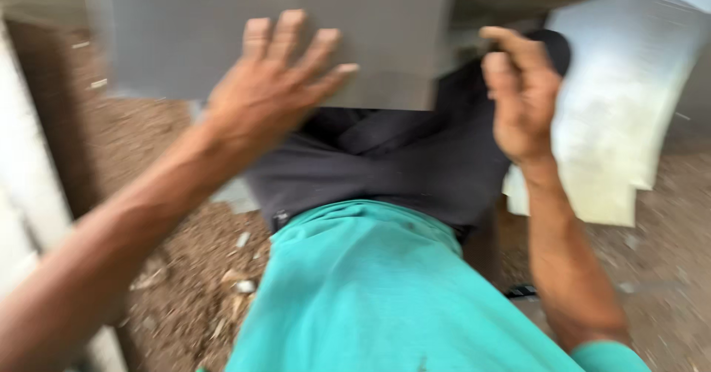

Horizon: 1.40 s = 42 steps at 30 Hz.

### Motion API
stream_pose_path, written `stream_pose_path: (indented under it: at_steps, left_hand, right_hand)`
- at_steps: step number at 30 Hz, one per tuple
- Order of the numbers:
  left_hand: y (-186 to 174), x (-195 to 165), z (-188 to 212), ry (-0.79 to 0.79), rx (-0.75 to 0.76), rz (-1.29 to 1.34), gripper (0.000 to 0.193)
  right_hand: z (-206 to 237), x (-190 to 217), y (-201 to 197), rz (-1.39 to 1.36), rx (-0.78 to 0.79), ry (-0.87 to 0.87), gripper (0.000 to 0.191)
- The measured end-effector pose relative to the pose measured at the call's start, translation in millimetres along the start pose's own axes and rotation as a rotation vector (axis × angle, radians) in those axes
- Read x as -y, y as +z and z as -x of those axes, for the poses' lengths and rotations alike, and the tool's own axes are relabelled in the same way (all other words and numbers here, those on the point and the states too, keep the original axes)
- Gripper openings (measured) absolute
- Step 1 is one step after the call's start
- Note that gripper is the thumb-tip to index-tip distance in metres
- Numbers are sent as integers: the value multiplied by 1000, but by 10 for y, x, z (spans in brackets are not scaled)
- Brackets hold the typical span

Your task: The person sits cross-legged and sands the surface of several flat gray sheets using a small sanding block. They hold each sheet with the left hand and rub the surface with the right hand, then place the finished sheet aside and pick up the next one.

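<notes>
Pressing L hand (270, 94) flat, fingers spread, on grey panel (281, 31); R hand (522, 94) half-curled, empty, nr pale sheets (622, 113).

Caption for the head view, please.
Blurred look down: left hand spread open against a grey panel, right hand half curled beside pale curved sheets.

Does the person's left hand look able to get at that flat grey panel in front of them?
Probably yes. The left hand is spread open right over the grey panel, with nothing between them. The picture is too blurred to tell whether the palm already touches it. The right hand hangs curled beside the panel's edge.
</notes>
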<state>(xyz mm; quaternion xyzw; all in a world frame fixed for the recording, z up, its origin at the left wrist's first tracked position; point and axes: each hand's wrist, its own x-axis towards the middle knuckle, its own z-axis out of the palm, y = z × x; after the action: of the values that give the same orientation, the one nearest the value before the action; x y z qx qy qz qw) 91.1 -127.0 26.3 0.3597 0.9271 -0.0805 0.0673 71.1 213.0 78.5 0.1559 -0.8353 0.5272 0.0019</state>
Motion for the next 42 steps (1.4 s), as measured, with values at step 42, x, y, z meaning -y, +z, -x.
stream_pose_path:
  at_steps: [42]
  left_hand:
    - [-214, -669, -1744, 98, -482, 269, 95]
  right_hand:
    - [284, -385, -716, 603, -248, -276, 16]
